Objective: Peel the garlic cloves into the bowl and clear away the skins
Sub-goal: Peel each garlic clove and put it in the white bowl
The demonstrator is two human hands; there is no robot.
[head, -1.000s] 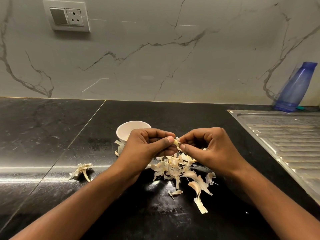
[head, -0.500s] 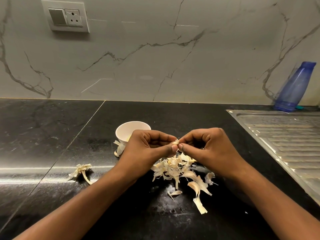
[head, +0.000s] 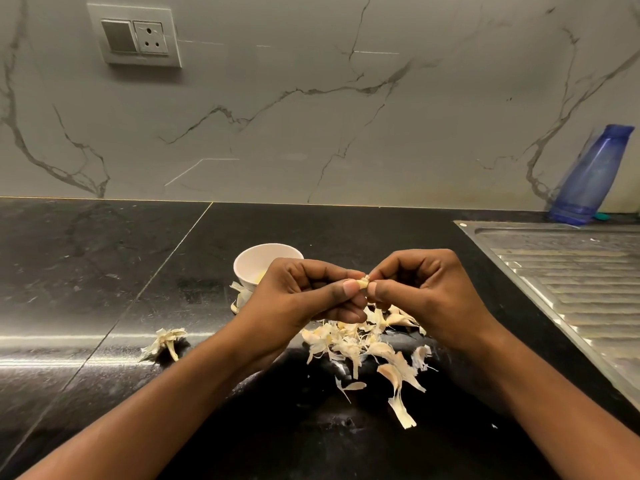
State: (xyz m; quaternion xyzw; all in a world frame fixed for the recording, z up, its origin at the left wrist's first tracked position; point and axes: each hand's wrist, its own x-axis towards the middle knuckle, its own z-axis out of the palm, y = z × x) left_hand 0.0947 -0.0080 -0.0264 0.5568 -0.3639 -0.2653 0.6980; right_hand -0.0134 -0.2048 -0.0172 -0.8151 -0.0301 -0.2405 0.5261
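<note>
One loose husk (head: 166, 341) lies alone on the black counter (head: 104, 271), well to the left of the pinch and lower. Just behind the left hand (head: 298, 299) stands the white bowl (head: 249, 261), with something pale yellow inside; I think these are peeled cloves. The left hand has its fingers curled and pinches the garlic clove (head: 363, 282) between thumb and forefinger. The right hand (head: 426, 299) pinches the same clove from the other side, so the two thumb tips almost touch under it. Directly below the pinch lies the heap of skins (head: 356, 344).

A second ago the left thumb lay stretched across the clove, and a pale strip hung down from the pinch. Now the thumbs stand tip to tip, and only a short stub of the clove shows above them. I judge that the skin is being worked loose at this end. The clove is not yet ready for the bowl, and the skins are not yet cleared. The husk, the bowl and the heap have kept their places.
</note>
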